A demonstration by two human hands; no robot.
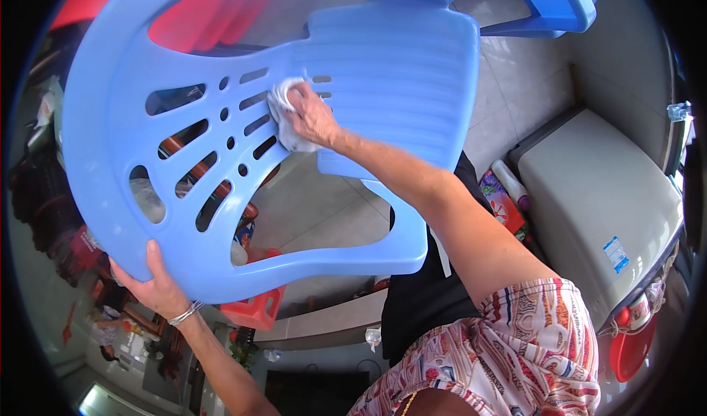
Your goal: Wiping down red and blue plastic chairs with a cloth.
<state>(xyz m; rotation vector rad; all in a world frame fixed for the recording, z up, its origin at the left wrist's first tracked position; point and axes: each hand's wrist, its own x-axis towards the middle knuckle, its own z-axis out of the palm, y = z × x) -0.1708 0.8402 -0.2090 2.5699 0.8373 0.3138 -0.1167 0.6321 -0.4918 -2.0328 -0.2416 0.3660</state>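
A light blue plastic armchair [386, 90] with a slotted backrest lies across the view, its curved back rim towards the left. My left hand [152, 286], with a silver bracelet at the wrist, grips that rim at the lower left. In my right hand [312, 115] is a bunched white cloth [284, 134], pressed on the chair where the lower backrest slots meet the ribbed seat. The cloth hides part of the slots there.
Another blue plastic piece [558, 7] stands at the top right, red plastic [221, 18] at the top left. A grey-topped cabinet [596, 195] is on the right. Below the chair sits a red plastic stool [254, 311]. Another person [107, 327] is far off, lower left.
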